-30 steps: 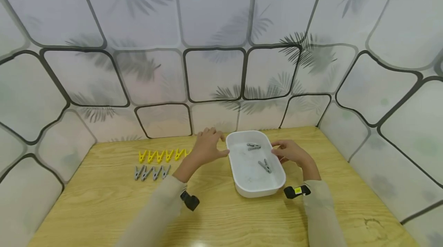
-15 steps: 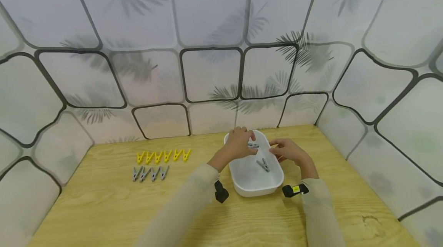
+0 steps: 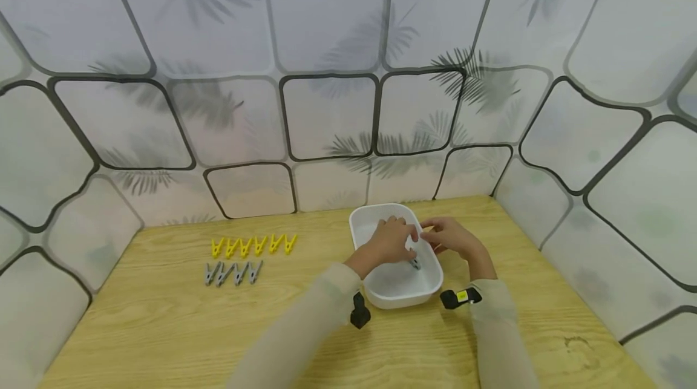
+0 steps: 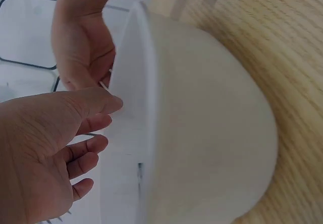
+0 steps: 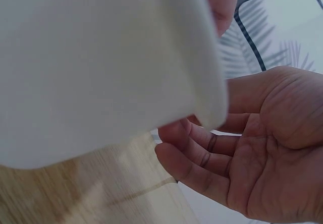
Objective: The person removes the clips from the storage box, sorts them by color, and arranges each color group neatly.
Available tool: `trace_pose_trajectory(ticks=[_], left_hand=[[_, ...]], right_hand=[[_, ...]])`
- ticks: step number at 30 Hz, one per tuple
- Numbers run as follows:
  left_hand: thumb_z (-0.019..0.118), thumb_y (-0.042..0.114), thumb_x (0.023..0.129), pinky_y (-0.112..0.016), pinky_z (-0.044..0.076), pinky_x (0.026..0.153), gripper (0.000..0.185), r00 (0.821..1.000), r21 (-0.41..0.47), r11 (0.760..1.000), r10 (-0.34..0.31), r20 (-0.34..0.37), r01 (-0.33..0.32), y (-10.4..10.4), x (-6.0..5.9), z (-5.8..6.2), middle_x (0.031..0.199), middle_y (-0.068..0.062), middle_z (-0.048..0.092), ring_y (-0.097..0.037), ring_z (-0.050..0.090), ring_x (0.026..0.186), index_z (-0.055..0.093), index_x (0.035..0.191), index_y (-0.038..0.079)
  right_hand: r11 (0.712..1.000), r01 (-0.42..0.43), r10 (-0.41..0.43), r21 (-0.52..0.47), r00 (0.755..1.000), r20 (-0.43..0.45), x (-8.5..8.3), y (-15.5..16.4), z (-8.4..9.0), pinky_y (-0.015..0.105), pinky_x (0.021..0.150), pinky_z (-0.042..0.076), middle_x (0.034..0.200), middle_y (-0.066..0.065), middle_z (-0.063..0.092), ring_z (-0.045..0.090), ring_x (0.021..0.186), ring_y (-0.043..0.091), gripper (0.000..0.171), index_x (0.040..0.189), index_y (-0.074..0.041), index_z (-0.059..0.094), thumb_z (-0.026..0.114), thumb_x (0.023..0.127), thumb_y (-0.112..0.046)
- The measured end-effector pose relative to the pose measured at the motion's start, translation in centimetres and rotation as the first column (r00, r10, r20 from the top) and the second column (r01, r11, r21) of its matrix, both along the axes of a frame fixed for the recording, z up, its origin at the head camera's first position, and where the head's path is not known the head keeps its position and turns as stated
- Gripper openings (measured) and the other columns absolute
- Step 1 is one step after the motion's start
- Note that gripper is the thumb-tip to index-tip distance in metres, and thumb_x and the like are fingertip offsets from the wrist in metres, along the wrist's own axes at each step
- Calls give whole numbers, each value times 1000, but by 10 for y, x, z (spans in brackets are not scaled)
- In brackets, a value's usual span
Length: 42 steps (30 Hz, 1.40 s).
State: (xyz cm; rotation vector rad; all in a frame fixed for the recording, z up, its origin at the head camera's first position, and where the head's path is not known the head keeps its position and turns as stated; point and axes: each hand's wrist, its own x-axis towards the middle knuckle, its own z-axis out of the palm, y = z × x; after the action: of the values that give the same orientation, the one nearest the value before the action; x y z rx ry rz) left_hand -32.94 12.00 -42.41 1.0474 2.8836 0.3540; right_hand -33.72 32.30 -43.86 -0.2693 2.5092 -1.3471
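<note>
Pale wall panels with dark rounded outlines and palm-leaf shadows are closing in the wooden table on three sides. On its left part, a row of yellow clothespins is lying side by side, and just nearer the person a shorter row of grey clothespins is lying the same way. Moving right, the left hand is reaching down into the white tub, fingers loosely bent and slightly spread; the left wrist view is showing them parted beside the tub's rim, and whether they are pinching anything cannot be told. A grey clothespin is lying on the tub floor, peeking out just under that hand's fingertips. Further right, the right hand is resting against the tub's right rim, its fingers relaxed and gently curved beside the wall, gripping nothing that shows
</note>
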Motion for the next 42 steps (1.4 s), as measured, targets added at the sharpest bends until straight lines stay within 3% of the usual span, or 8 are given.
trace_pose_trajectory(ticks=[7,17,21,28,35,42], left_hand=[[76,35,91,-47,42,109,27,999,-100,994,-40,-7,39,10,1,-15,114,2,66,-20,58,113,71,116,25],[74,29,93,-49,36,117,31,997,-240,969,-70,-12,65,15,6,-24,120,2,67,-21,56,122,71,124,30],[72,24,94,-46,35,118,27,997,-278,959,-69,-16,62,13,7,-25,121,3,68,-20,55,124,73,121,29],[74,19,92,-39,42,107,14,996,-249,968,-54,-76,33,8,5,-26,106,4,69,-16,58,109,77,105,25],[77,19,91,-44,40,113,8,994,-228,973,-45,-102,20,5,2,-27,104,4,67,-18,58,112,77,97,23],[78,22,88,-42,41,110,7,990,-179,984,-45,-132,21,2,-2,-31,103,5,67,-17,58,108,76,95,24]], right_hand=[[1000,-4,4,-4,1000,0,2,0,2,43,77,61,99,18,71,71,80,21,46,140,10,52,57,102,-14],[1000,-16,16,4,1000,-6,6,-3,3,51,79,60,101,22,71,71,80,22,47,141,12,49,56,103,-15],[1000,-12,12,8,1000,-2,4,-3,2,52,80,60,101,21,71,70,78,20,47,141,12,49,56,103,-15],[1000,-18,18,2,1000,-14,4,-1,3,50,77,60,100,22,70,70,77,20,46,140,12,51,57,102,-15],[1000,-10,10,12,1000,-14,3,-3,2,46,75,61,100,21,71,70,76,19,46,140,10,52,58,102,-15],[1000,-4,4,22,1000,-11,2,-1,2,47,76,60,98,20,71,69,76,18,45,140,10,52,57,103,-16]])
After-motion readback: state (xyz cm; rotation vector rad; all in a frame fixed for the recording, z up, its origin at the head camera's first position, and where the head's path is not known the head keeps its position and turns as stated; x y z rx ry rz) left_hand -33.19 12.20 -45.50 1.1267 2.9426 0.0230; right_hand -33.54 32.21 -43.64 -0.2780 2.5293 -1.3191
